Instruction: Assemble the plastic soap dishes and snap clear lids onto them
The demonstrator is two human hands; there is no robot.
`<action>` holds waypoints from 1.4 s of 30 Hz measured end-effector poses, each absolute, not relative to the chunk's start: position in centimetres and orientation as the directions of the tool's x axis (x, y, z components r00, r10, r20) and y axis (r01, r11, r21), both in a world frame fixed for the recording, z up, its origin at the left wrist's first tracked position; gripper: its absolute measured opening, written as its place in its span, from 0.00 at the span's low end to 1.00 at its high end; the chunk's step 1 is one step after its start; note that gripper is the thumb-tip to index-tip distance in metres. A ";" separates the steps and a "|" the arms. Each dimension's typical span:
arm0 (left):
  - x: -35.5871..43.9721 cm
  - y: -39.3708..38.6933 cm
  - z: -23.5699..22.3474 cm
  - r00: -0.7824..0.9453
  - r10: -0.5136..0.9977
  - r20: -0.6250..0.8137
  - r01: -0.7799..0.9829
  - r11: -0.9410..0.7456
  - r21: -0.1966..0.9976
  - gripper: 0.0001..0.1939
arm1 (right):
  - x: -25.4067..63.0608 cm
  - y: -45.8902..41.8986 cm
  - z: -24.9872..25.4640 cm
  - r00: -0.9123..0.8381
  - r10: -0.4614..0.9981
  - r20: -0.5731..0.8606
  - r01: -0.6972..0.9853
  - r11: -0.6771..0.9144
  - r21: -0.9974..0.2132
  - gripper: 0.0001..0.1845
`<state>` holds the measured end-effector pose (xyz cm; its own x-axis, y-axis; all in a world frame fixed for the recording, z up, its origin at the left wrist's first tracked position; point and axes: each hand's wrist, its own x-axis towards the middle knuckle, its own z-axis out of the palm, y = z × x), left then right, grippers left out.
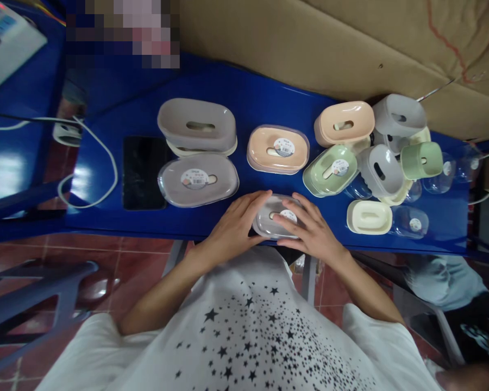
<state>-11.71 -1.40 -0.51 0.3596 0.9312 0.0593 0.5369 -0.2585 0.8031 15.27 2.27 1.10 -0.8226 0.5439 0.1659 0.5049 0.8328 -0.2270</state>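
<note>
Small grey box (264, 220) lay near front edge of table (273, 103), long axis running left–right, parallel to edge, label (291, 215) toward right end. Your left hand (238, 222) clasped left end, fingers close together; your right hand (315, 231) clasped right end, fingers spread over top. Peach box (264, 149) stood beyond.
</note>
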 end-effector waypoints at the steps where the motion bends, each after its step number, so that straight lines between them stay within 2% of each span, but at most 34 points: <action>1: -11.8 -1.4 -0.6 0.360 0.931 0.057 0.534 -0.256 0.806 0.49 | 15.2 2.2 1.2 -0.820 0.547 0.168 0.512 0.833 -0.213 0.41; 4: -11.8 -1.5 -0.9 0.369 0.928 0.056 0.523 -0.257 0.813 0.48 | 15.1 2.2 1.8 -0.828 0.534 0.171 0.511 0.844 -0.162 0.40; 10: -11.5 -1.7 -1.2 0.349 0.931 0.104 0.520 -0.285 0.805 0.49 | 14.9 2.4 2.1 -0.841 0.517 0.160 0.488 0.852 -0.188 0.42; 16: -11.6 -1.5 -1.2 0.360 0.926 0.113 0.508 -0.296 0.809 0.47 | 14.8 2.4 1.0 -0.830 0.509 0.227 0.482 0.860 -0.168 0.44; 21: -11.6 -1.8 -1.3 0.374 0.920 0.121 0.495 -0.308 0.813 0.49 | 14.2 2.3 2.2 -0.812 0.575 0.105 0.537 0.805 -0.252 0.47; 24: -12.6 -2.6 0.4 0.380 0.915 0.137 0.492 -0.325 0.807 0.47 | 14.0 2.4 3.8 -0.837 0.543 0.068 0.517 0.826 -0.224 0.45; 26: -14.3 -3.0 2.5 0.363 0.912 0.191 0.526 -0.369 0.766 0.43 | 14.1 3.2 5.4 -0.860 0.502 0.091 0.479 0.856 -0.193 0.46; 29: -18.3 -2.4 5.5 0.245 0.915 0.320 0.660 -0.400 0.636 0.33 | 14.1 6.5 8.5 -0.836 0.505 0.217 0.482 0.863 -0.149 0.48; 32: -22.9 0.7 7.1 0.135 0.921 0.365 0.774 -0.328 0.542 0.27 | 13.3 12.9 10.7 -0.764 0.564 0.313 0.565 0.820 -0.098 0.42; 34: -25.5 3.8 7.0 0.174 0.938 0.299 0.814 -0.308 0.493 0.27 | 12.1 18.0 10.8 -0.743 0.598 0.301 0.591 0.797 -0.124 0.41; 37: -27.9 8.7 6.1 0.296 0.948 0.118 0.868 -0.319 0.382 0.32 | 9.8 24.7 9.1 -0.755 0.639 0.145 0.604 0.765 -0.224 0.40; 40: -28.7 12.0 4.9 0.355 0.935 0.030 0.870 -0.342 0.355 0.31 | 8.0 28.7 6.5 -0.786 0.616 0.052 0.592 0.774 -0.226 0.43; 42: -28.8 13.2 4.2 0.395 0.919 -0.016 0.868 -0.367 0.336 0.33 | 7.5 29.9 5.3 -0.800 0.599 0.032 0.581 0.788 -0.205 0.48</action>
<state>-28.79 13.19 4.16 0.3946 0.9187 -0.0163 0.8675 -0.3666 0.3362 7.47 29.92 5.29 -0.8003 0.5987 0.0325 0.5809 0.7876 -0.2053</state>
